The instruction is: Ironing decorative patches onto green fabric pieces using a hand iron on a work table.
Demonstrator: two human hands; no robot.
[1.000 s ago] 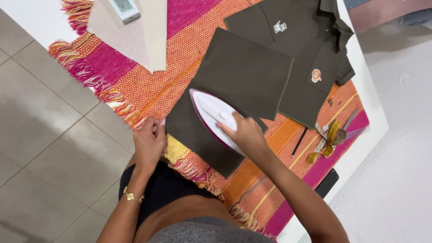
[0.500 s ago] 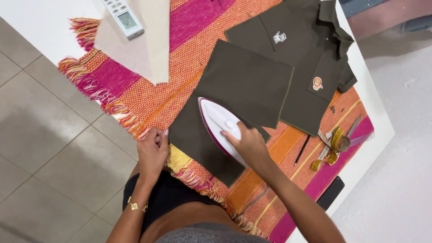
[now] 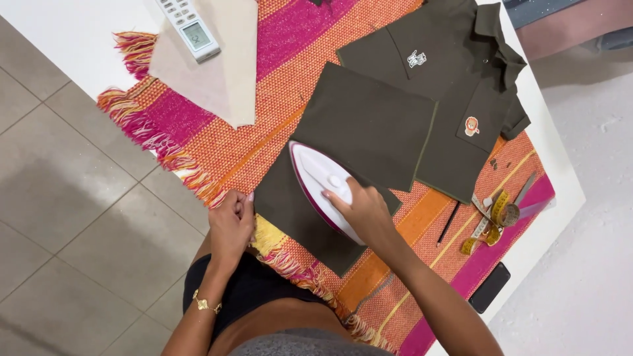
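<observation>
My right hand (image 3: 364, 212) grips a white iron with a magenta rim (image 3: 318, 179), which rests flat on a dark olive fabric piece (image 3: 293, 214). My left hand (image 3: 232, 224) presses the near left edge of that fabric against the striped pink and orange rug (image 3: 277, 86). A second olive fabric piece (image 3: 369, 122) overlaps the first just beyond the iron. Further back lie two small olive polo shirts (image 3: 461, 99), each with a badge on the chest.
A beige cloth (image 3: 211, 72) with a white remote control (image 3: 188, 26) on it lies at the far left. A yellow measuring tape (image 3: 491, 221), scissors (image 3: 524, 201), a dark pencil (image 3: 448, 223) and a black phone (image 3: 489, 287) sit at the right. The white table (image 3: 66, 39) edge borders tiled floor (image 3: 72, 217).
The view has shifted so the table sits lower in frame. The iron has slid slightly along the olive fabric under my right hand. My left hand stays on the fabric's edge.
</observation>
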